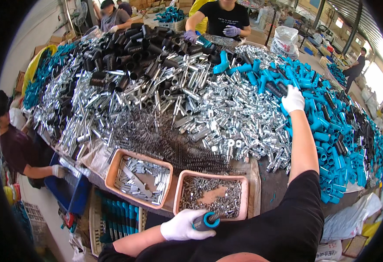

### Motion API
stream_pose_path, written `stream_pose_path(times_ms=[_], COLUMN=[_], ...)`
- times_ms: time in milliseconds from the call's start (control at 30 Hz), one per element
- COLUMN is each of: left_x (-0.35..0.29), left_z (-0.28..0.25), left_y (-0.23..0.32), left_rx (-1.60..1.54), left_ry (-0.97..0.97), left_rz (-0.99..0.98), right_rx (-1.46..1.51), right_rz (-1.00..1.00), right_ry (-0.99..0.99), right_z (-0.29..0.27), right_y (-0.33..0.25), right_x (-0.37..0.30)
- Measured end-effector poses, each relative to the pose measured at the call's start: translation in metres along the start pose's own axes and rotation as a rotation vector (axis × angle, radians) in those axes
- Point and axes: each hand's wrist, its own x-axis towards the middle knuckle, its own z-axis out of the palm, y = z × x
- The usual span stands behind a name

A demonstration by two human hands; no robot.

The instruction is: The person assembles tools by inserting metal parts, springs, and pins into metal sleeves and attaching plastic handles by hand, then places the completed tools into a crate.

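Observation:
My left hand (186,226), in a white glove, is closed round a black cylindrical grip with a teal rim (206,221). A dark coil spring (213,217) sticks out of its open end. Far off to the right, my white-gloved right hand (293,99) reaches into the heap of teal L-shaped plastic parts (320,126). Its fingers curl down beside a black ribbed sleeve (273,89); what they hold, if anything, is hidden. Just beyond my left hand stands a pink tray of small metal parts (179,192). Left of it is another tray with metal pins and flat strips (109,177).
Shiny metal fittings (239,113), black tubes (126,52) and loose springs (156,135) cover the table. A crate of teal-and-black handles (96,227) sits at lower left. One co-worker (19,146) handles a blue bin (76,192); another (224,19) stands across the table.

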Motion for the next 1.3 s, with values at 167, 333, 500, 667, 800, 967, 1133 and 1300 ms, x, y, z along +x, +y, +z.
stream_pose_path(times_ms=[167, 333, 500, 667, 800, 967, 1133, 1300], left_x=[0.008, 0.007, 0.001, -0.025, -0.048, -0.061, -0.062, -0.069], left_z=[0.005, 0.012, 0.027, 0.036, 0.037, 0.047, 0.048, 0.053], left_y=[0.008, 0.002, 0.002, -0.001, -0.008, 0.001, -0.019, -0.009], left_rx=[0.019, 0.161, 0.144, 0.145, 0.075, 0.018, 0.066, 0.307], left_ry=[0.079, 0.207, 0.253, 0.195, 0.025, 0.011, 0.031, -0.018], left_rz=[0.055, 0.124, 0.188, 0.22, 0.073, -0.103, -0.027, -0.016], right_rx=[0.777, 1.273, 1.405, 1.434, 1.209, 1.146, 1.647, 0.732], right_rz=[-0.199, -0.408, -0.433, -0.505, -0.714, -0.867, -0.925, -0.895], right_ry=[0.377, 0.199, -0.055, -0.205, -0.42, -0.471, -0.872, -0.672], right_z=[-0.057, -0.191, -0.22, -0.243, -0.253, -0.254, -0.263, -0.266], right_y=[0.045, 0.005, 0.008, -0.015, -0.011, -0.041, -0.075, -0.09], right_x=[-0.059, -0.205, -0.271, -0.3, -0.292, -0.306, -0.324, -0.319])
